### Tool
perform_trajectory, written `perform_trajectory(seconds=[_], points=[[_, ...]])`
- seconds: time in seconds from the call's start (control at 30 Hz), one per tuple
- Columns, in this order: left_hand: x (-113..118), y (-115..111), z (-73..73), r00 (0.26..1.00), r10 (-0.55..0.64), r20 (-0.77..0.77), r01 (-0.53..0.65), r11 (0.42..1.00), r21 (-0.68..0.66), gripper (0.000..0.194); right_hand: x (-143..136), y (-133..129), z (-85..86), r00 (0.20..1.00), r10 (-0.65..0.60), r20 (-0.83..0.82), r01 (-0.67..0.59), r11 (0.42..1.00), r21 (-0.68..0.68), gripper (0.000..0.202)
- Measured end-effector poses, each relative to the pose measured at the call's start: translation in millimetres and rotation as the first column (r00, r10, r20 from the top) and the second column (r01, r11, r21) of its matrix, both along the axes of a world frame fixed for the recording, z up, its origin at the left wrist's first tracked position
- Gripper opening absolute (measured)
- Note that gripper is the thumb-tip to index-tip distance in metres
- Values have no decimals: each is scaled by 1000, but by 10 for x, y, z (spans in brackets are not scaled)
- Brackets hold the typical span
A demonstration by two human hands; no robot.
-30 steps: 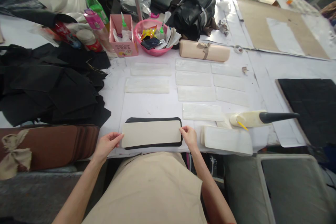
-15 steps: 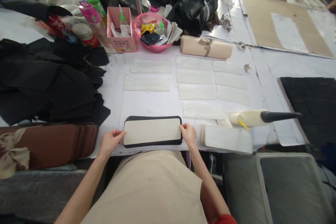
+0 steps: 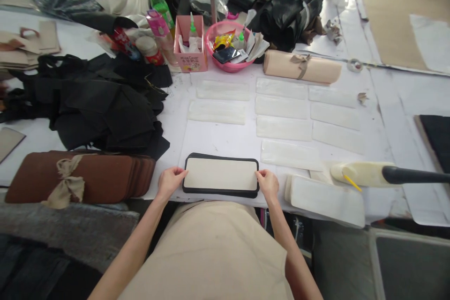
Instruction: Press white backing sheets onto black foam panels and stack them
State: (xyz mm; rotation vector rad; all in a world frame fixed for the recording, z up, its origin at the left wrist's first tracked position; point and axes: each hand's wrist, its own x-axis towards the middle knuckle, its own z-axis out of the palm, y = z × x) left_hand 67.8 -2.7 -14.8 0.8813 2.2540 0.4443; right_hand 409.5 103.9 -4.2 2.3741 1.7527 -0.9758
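Note:
A cream rectangular board (image 3: pixel 221 174) with rounded corners lies on slightly larger black rounded panels (image 3: pixel 221 192) at the table's near edge. A black border shows around the board. At its left end, my left hand (image 3: pixel 171 182) pinches the edge between thumb and fingers. My right hand (image 3: pixel 267 183) has its thumb and fingertips closed on the opposite end. To the right of my right hand rests a stack of white rounded sheets (image 3: pixel 326 199). Brown rounded panels (image 3: pixel 105 178), tied with a cloth strip (image 3: pixel 68 180), lie left of my left hand.
Translucent strips (image 3: pixel 283 129) lie in rows beyond the board. A cream tool with a black handle (image 3: pixel 365 173) sits at right. Black cut pieces (image 3: pixel 101 103) are heaped at left. A pink basket (image 3: pixel 230 66), pink box (image 3: pixel 191 63) and peach roll (image 3: pixel 302 66) stand behind.
The view has swung left, so things appear further right. Both hands stay at the board's ends, and the board has turned slightly clockwise.

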Motion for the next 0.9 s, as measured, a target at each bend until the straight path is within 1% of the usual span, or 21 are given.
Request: perform_trajectory(seconds=[0.1,0.17,0.33,0.53,0.9], points=[[4,2,-3,1000,-12,-22,12,1000,-4,31,-2,1,3,1000,-2,3,2,1000,8,24],[7,6,-12,1000,1,-23,-2,1000,-7,30,-2,-1,2,1000,-3,2,3,1000,12,25],[-2,-1,-69,998,49,34,-49,999,11,29,1,-5,-18,1000,3,-6,-3,1000,29,25],[-15,-32,-133,998,47,34,-48,998,32,30,-2,-5,-29,1000,3,7,-3,1000,24,24],[-23,-38,-148,1000,21,-1,-21,999,24,29,-2,-13,-51,1000,29,11,-29,999,42,25]])
